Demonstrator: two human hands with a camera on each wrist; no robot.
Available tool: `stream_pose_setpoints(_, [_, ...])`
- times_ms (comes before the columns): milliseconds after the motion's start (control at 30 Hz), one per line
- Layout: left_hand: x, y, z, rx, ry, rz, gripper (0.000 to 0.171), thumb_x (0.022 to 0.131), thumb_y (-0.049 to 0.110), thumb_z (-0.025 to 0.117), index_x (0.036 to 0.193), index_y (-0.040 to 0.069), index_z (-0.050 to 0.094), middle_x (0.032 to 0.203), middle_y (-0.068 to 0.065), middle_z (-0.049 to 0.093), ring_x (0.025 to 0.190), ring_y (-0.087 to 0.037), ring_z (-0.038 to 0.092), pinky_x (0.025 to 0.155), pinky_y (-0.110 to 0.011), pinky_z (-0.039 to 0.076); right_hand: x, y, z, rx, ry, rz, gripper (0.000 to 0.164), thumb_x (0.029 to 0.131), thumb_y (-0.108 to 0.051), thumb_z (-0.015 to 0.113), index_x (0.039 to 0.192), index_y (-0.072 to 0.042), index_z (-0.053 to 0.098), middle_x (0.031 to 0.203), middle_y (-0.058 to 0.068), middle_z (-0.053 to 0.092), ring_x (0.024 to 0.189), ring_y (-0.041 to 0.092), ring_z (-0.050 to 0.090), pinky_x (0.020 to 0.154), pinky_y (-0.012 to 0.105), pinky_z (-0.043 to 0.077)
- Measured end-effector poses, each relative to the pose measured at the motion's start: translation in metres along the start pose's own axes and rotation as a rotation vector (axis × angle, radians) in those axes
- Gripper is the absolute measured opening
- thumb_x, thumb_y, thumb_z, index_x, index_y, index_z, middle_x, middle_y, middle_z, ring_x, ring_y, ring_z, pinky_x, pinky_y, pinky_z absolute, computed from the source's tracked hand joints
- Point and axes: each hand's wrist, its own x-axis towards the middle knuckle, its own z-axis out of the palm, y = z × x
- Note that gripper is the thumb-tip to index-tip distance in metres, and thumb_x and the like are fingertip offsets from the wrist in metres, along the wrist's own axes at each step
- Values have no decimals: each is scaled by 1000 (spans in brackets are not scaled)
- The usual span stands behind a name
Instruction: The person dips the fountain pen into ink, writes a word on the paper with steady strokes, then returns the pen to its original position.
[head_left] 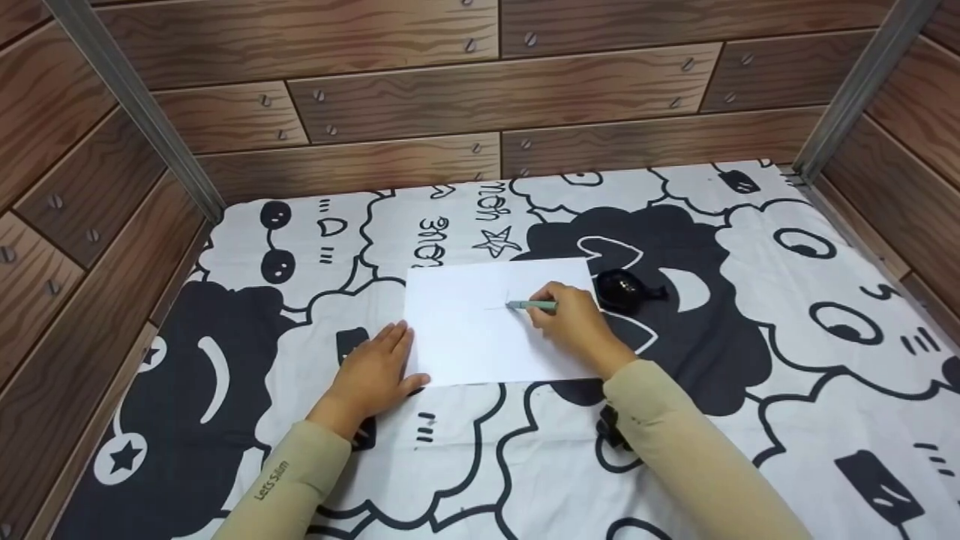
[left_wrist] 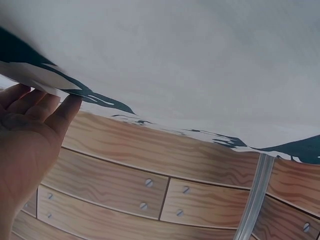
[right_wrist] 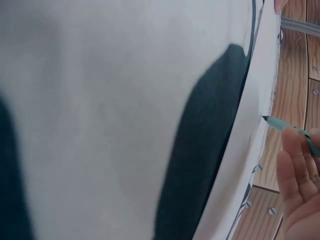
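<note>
A white sheet of paper point(head_left: 465, 337) lies on the patterned cloth in the head view, with a few faint thin lines near its middle. My right hand point(head_left: 574, 322) pinches a green pen point(head_left: 544, 305) over the sheet. In the right wrist view, the dark tip of the pen point(right_wrist: 275, 123) meets the paper point(right_wrist: 240, 135). At the sheet's left edge rests my left hand point(head_left: 375, 371), its fingers extended and the thumb on the lower left corner. The left wrist view shows the left hand point(left_wrist: 35, 120) from below, with nothing gripped in it.
A glossy black rounded object point(head_left: 621, 291) with a narrow neck sits just right of the paper. A small black item point(head_left: 611, 429) lies partly hidden beside the right sleeve. The cloth point(head_left: 465, 465) carries black-and-white cartoon prints. Wood-patterned walls point(head_left: 390, 97) with grey corner posts surround it.
</note>
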Motion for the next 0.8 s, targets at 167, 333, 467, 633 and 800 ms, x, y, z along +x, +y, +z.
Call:
stream_pose_setpoints(167, [0, 1, -1, -1, -5, -5, 79, 92, 54, 53, 144, -2, 37, 149, -17, 35, 138, -32, 29, 107, -49, 31, -4, -1, 0, 22, -14, 6, 6, 87, -10, 68, 90, -5, 67, 70, -2, 66, 56, 10, 61, 56, 24, 50])
stream_pose_setpoints(333, [-1, 1, -2, -14, 13, -4, 78, 91, 53, 55, 143, -3, 39, 147, -17, 37, 137, -32, 31, 106, -50, 32, -8, -2, 1, 36, -22, -23, 6, 86, -10, 68, 89, -5, 67, 68, -2, 67, 55, 9, 59, 57, 23, 47])
stream_pose_setpoints(467, [-1, 1, -1, -20, 20, -5, 78, 91, 54, 55, 142, -3, 40, 147, -17, 37, 137, -32, 31, 106, -51, 32, -10, -3, 2, 33, -30, -33, 6, 86, -10, 69, 88, -5, 67, 68, -2, 67, 56, 9, 59, 58, 24, 47])
stream_pose_setpoints(633, [-1, 1, 0, -24, 11, -14, 79, 91, 55, 54, 143, -2, 39, 148, -17, 36, 137, -31, 30, 106, -51, 31, -12, -3, 3, 44, -48, -13, 6, 87, -12, 69, 89, -6, 67, 70, -2, 67, 59, 10, 61, 59, 24, 49])
stream_pose_setpoints(800, [-1, 1, 0, -32, 5, -22, 79, 91, 56, 54, 144, -2, 38, 148, -16, 36, 138, -31, 29, 107, -51, 30, -14, -3, 4, 69, -60, -13, 6, 86, -11, 69, 89, -6, 67, 70, -2, 67, 60, 11, 61, 58, 23, 48])
